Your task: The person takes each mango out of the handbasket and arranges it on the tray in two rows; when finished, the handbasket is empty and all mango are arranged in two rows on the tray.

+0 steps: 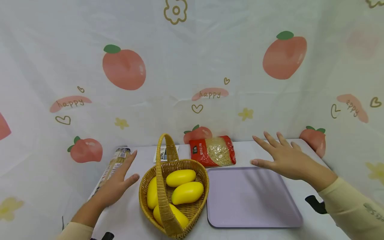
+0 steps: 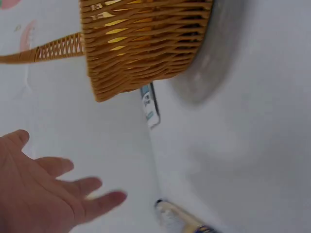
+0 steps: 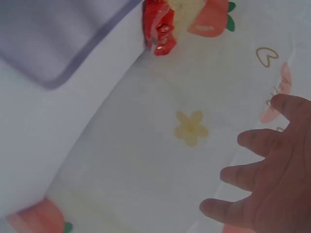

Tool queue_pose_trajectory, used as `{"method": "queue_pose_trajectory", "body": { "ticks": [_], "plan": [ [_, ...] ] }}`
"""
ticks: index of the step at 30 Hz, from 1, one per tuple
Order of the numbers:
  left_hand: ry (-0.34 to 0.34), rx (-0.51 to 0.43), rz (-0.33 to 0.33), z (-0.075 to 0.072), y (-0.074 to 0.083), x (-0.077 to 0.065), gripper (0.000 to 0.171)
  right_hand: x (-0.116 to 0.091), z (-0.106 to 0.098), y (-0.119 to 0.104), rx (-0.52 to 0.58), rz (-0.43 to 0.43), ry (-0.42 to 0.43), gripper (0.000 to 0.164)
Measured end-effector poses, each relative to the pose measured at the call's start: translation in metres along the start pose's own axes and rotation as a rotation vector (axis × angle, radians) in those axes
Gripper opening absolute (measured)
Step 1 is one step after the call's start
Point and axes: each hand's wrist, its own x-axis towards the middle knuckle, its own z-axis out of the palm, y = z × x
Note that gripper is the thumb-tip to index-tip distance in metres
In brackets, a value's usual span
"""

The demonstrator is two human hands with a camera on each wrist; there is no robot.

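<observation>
A woven basket with a tall arched handle stands in the middle of the table, holding several yellow mangoes. To its right lies a flat lilac tray with nothing on it. My left hand hovers left of the basket, fingers extended and thumb apart; the left wrist view shows the basket's side beyond the hand. Over the tray's far right corner, my right hand is held up with its fingers spread. Neither hand touches anything.
Behind the tray and basket lies a red bag of pale grain-like food. A small white packet is partly hidden by the basket handle. A long printed package lies at the left edge. A patterned curtain hangs behind the table.
</observation>
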Motion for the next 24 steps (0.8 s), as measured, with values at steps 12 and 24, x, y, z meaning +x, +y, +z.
{"method": "queue_pose_trajectory", "body": {
  "ticks": [12,24],
  "plan": [
    [-0.095,-0.655,-0.084,0.049,-0.030,-0.016,0.067,0.008,0.023,-0.005,0.245,-0.039,0.046,0.086],
    [-0.197,-0.982,0.017,0.077,-0.037,-0.020,0.071,0.015,0.039,-0.025,0.525,-0.229,0.116,0.076]
  ]
}}
